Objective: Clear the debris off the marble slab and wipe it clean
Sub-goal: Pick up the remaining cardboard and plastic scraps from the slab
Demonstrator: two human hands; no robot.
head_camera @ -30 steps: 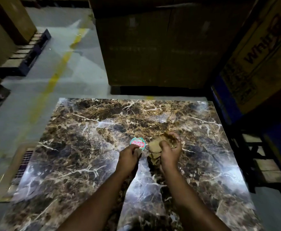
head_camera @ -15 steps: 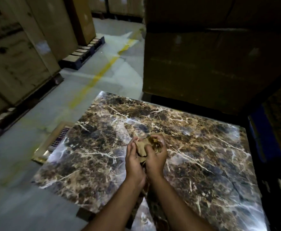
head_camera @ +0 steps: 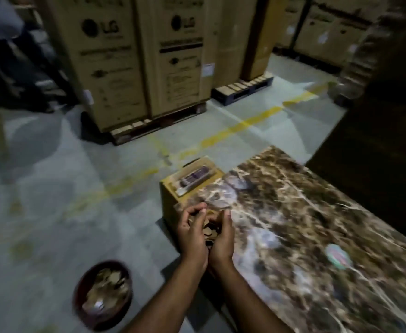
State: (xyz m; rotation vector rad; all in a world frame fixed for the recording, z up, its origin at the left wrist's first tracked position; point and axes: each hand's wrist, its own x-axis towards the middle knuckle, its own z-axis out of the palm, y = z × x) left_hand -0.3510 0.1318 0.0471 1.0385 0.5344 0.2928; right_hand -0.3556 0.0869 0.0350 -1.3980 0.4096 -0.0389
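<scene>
here, boxes (head_camera: 105, 56) read "lg". slab (head_camera: 317, 224) long axis runs near-right to far-left. left hand (head_camera: 192, 233) and right hand (head_camera: 223, 239) cup debris (head_camera: 209, 230), fingers curled together around it.

You're working in dim light; motion blur smears everything, pale glare streaks the glossy brown veined marble slab (head_camera: 317, 224) right of your cupped hands.

We can read only "LG", printed beside a round logo near the top of two tall cartons: one carton (head_camera: 105, 66) in the upper left of the frame, the other carton (head_camera: 180, 58) just right of it, upper centre; the smaller print below both logos is too blurred for us
</scene>
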